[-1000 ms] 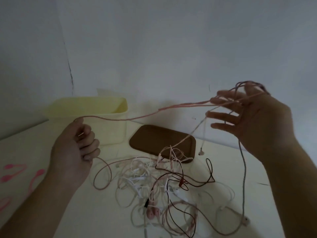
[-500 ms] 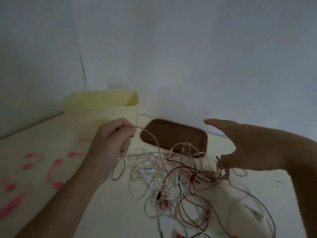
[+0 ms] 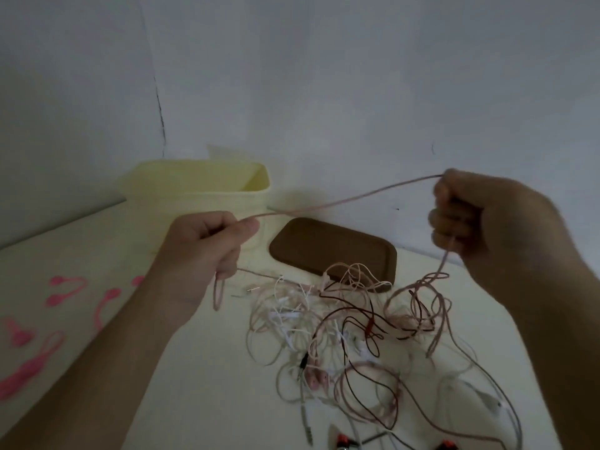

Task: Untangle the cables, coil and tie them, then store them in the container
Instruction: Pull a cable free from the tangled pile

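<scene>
A pink cable [image 3: 344, 200] runs taut between my two hands above the table. My left hand [image 3: 207, 251] pinches one end of it, and a short loop hangs below the fist. My right hand [image 3: 480, 228] grips the other part, fingers curled round it, and the cable drops from there into the pile. The tangle of cables [image 3: 350, 326], pink, white and dark red, lies on the table between my forearms. A pale yellow container [image 3: 201, 190] stands open at the back left.
A brown lid [image 3: 331, 248] lies flat behind the tangle, beside the container. Several pink cable ties [image 3: 65, 290] are spread on the table at the left. The grey wall is close behind.
My right hand has risen from the pile and taken hold of the pink cable. The cable is now stretched between both hands. My left hand stays in place.
</scene>
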A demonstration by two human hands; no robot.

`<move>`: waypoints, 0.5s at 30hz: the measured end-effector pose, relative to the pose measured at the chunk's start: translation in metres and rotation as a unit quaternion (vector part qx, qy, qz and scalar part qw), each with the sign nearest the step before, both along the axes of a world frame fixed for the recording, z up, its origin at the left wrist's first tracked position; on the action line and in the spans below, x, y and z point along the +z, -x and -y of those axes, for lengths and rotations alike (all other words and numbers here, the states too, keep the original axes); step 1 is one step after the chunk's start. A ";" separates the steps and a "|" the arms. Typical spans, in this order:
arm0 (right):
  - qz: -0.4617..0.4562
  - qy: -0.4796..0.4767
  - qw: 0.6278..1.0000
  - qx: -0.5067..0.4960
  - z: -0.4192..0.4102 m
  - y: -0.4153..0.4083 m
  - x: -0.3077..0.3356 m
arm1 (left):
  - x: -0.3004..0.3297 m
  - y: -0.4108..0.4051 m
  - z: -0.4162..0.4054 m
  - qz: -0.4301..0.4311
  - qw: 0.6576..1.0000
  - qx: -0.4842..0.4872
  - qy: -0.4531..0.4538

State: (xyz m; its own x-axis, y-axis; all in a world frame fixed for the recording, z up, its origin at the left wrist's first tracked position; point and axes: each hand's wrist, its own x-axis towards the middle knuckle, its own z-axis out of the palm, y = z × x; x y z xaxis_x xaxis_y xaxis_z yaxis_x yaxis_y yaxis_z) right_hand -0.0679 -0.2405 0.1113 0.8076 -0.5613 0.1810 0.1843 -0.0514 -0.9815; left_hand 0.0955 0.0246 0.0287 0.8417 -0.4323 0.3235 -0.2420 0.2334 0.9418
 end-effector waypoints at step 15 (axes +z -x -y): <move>-0.268 0.406 0.858 -0.168 0.006 -0.001 -0.016 | -0.009 0.007 0.009 -0.027 0.996 -0.073 0.040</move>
State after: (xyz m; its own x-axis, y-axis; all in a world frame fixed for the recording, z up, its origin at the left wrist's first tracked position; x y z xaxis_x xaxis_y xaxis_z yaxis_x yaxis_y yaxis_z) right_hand -0.0664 -0.2461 0.0956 0.7148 -0.6426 0.2759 -0.4402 -0.7200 -0.5365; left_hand 0.0884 0.0154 0.0193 0.7890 -0.5256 0.3183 -0.1496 0.3381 0.9291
